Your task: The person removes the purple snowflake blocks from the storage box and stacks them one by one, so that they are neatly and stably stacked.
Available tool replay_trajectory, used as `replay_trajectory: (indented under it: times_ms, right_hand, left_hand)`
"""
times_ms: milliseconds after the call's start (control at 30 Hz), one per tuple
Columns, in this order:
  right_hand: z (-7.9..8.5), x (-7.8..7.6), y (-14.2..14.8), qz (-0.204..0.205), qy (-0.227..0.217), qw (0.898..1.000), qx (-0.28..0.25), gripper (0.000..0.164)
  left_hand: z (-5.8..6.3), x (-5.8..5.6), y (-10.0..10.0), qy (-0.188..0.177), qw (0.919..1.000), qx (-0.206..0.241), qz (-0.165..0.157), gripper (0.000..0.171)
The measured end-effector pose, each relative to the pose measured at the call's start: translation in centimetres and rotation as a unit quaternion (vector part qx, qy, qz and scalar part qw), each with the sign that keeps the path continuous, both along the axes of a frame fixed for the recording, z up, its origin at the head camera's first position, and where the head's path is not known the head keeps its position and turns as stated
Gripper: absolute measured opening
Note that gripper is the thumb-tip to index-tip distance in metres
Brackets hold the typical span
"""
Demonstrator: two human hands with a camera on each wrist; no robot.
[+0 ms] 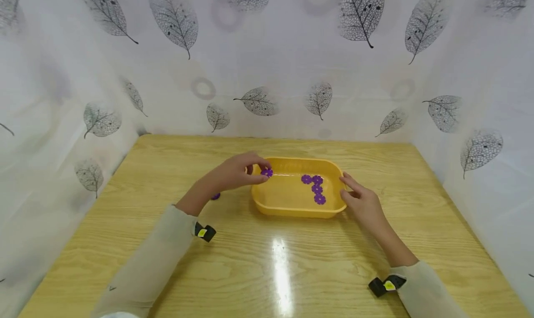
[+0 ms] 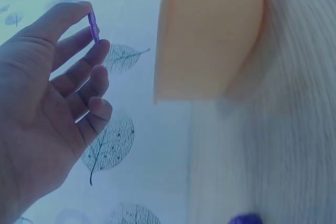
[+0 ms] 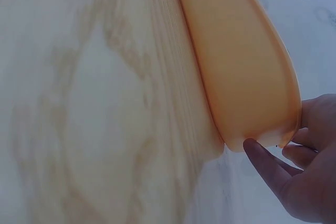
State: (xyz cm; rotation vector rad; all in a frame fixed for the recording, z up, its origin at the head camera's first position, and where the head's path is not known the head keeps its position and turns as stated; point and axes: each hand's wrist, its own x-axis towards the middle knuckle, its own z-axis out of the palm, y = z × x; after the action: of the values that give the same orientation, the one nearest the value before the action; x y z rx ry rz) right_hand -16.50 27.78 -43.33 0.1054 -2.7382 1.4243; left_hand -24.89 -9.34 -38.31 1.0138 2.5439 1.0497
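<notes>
Purple disc [image 1: 268, 173], partly hidden, pinched in left hand [image 1: 241, 172]

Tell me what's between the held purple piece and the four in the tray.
The head view shows only a bare stretch of the yellow tray between the held piece and the four purple pieces.

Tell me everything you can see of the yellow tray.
The yellow tray is oblong, with rounded corners, sloping walls and a rim; it looks like glossy plastic. It stands upright on the wooden table. Four purple notched discs lie inside, nearer its right end. The right hand holds that end; the left hand pinches another disc above the left end.
</notes>
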Motion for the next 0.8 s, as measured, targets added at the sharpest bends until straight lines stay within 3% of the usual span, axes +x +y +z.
replay_trajectory:
  times_ms: [133, 367, 800]
  right_hand:
    - [-0.1, 0.0, 0.0, -0.003, 0.002, 1.000, -0.002, 0.046]
    - [0.0, 0.0, 0.0, -0.005, 0.004, 1.000, 0.003, 0.046]
    - [-0.1, 0.0, 0.1, -0.007, 0.005, 1.000, 0.011, 0.045]
  left_hand:
    - [-0.1, 0.9, -1.9, 0.016, 0.9996, -0.011, 0.020, 0.028]
    - [-0.4, 2.3, -5.4, 0.007, 0.9968, -0.040, 0.068, 0.033]
    - [-2.1, 3.2, -9.3, 0.055, 0.9852, -0.116, 0.114, 0.029]
